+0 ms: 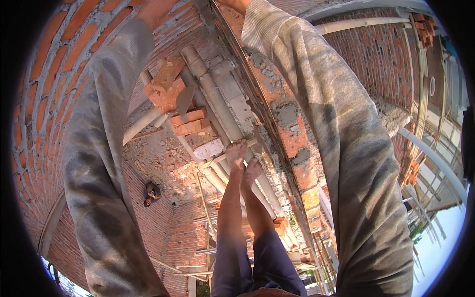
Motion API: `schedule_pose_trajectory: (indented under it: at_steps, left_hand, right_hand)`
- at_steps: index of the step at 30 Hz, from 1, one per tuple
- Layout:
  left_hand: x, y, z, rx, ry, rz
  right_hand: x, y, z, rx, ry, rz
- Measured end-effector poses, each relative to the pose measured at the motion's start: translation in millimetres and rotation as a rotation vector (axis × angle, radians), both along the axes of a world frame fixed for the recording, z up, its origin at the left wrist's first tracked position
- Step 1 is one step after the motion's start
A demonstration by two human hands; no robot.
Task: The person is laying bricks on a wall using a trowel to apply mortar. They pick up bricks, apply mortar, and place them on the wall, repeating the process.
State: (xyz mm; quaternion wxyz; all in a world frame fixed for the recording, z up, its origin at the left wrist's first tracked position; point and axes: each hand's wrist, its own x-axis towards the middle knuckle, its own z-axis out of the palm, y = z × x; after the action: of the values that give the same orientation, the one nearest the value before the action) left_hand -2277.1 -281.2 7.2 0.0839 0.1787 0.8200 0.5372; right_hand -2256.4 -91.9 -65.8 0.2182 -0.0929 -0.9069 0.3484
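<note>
Both my arms, in dusty grey-brown sleeves, reach up to the picture's top edge. My left hand point(154, 11) shows only its back and wrist there, close to the brick wall point(74, 44) with grey mortar joints. Of my right hand point(237, 4) just a sliver shows, near the top of a long dark board point(257, 104) that runs along a brick wall edge. The edge cuts off the fingers of both hands, so I cannot see what they touch or hold. Below them, orange bricks point(190, 121) lie stacked beside a grey flat piece point(185, 100) whose kind I cannot make out.
My bare feet point(236, 151) stand on the round poles point(210, 86) of a scaffold. Far below on the left, a person point(151, 193) is on the rubble-strewn ground point(158, 158). Another brick wall point(366, 59) and more poles point(430, 153) stand at the right.
</note>
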Motion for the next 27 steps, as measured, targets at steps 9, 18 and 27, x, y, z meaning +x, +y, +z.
schedule_pose_trajectory:
  at_steps: [9,18,27]
  left_hand:
    - [77,-23,-10,0.304,-0.973,0.334]
    - [0,-13,-15,0.378,-0.852,0.094]
    - [-14,1,7,0.022,-0.498,0.33]
  right_hand:
    - [87,-58,26,-0.355,-0.079,0.203]
    - [80,-102,51,-1.467,-0.113,0.022]
    - [203,-95,71,-0.795,-0.247,0.229]
